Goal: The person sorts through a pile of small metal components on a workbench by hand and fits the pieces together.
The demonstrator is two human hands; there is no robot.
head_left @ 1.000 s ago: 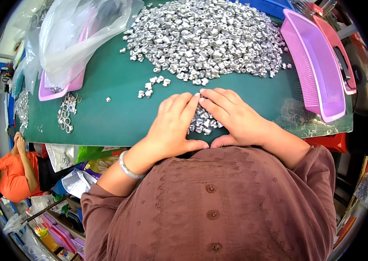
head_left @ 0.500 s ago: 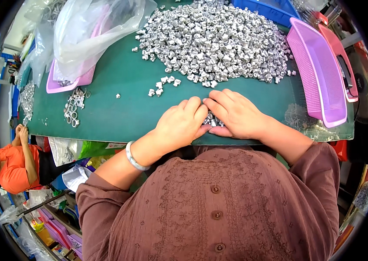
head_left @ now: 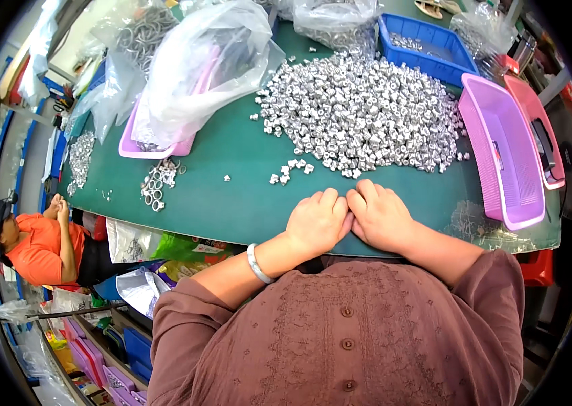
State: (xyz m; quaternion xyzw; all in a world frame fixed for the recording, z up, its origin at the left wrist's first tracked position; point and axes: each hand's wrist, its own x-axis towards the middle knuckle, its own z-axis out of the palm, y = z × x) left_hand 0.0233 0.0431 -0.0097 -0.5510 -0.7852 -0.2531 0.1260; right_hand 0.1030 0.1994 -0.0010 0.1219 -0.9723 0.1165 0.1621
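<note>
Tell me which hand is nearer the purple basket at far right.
Right. Right hand is left of the basket; left hand is farther left, beyond the right hand.

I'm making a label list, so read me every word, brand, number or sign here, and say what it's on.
None that I can read out.
Green bag at left: some printing, too small to read.
Metal pieces, right-hand purple basket, blue tray: no lettering that I can make out.

Leftward passage is offered over the green table [head_left: 232,213]; forward reach is blocked by the heaped metal parts [head_left: 367,118], rightward by the purple basket [head_left: 486,162].
</note>
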